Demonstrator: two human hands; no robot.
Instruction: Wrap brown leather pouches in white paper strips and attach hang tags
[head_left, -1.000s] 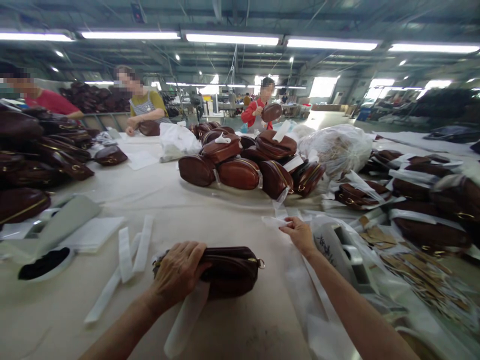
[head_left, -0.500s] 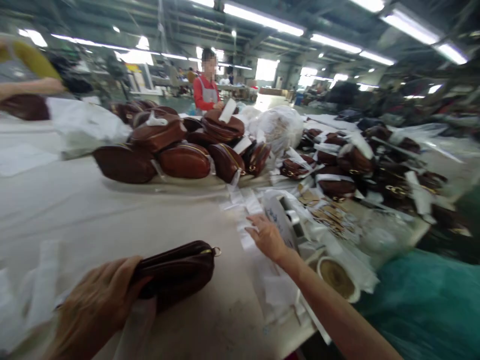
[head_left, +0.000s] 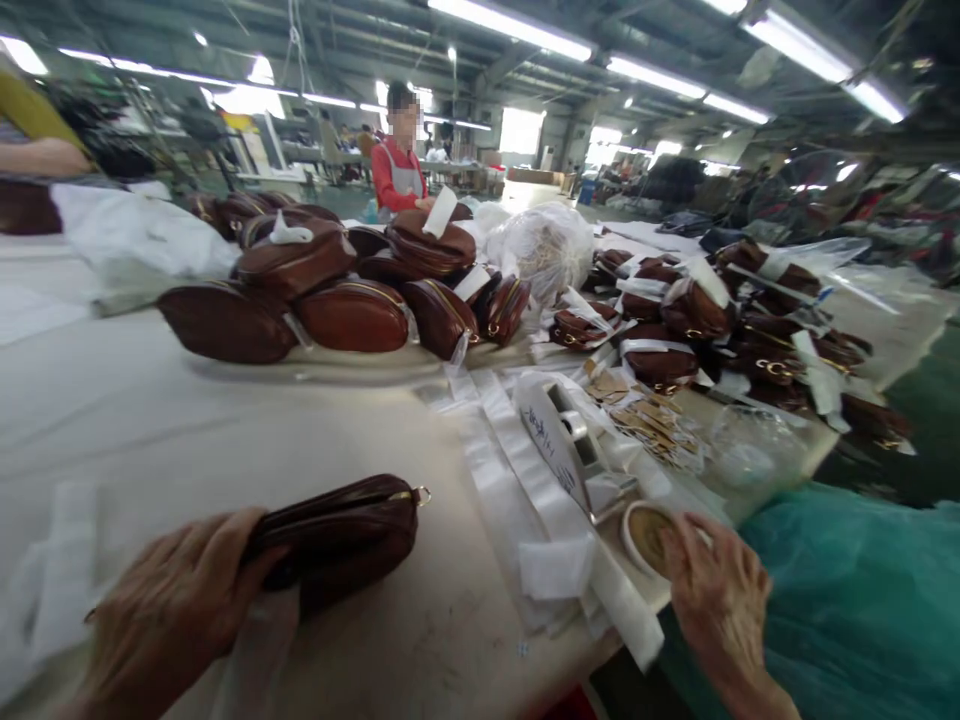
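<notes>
My left hand (head_left: pixel 176 590) grips the near end of a dark brown leather zip pouch (head_left: pixel 352 535), thumb in front and fingers over the top. A gold ring shows at the pouch's far corner, and a pale strip hangs below my thumb. At the table's right edge, my right hand (head_left: pixel 716 580) has its fingers bent over the rim of a small white round container (head_left: pixel 634 540) with a brownish inside. Its fingertips are partly hidden, so what they pinch, if anything, does not show. White strips (head_left: pixel 517 440) lie between the two hands, beside a white tape dispenser-like holder (head_left: pixel 551 435) with handwriting.
Brown leather bags (head_left: pixel 352 318) are piled across the back, with more strip-wrapped bags (head_left: pixel 660 355) to the right. Tan tags with strings (head_left: pixel 652 425) lie near clear plastic. A green plastic bag (head_left: pixel 847 590) bulges beside the table edge. A person in red (head_left: pixel 397 175) stands beyond the pile.
My right hand has moved from above the white strips, right and toward me, to the round container. My left hand still grips the pouch. The view has shifted slightly.
</notes>
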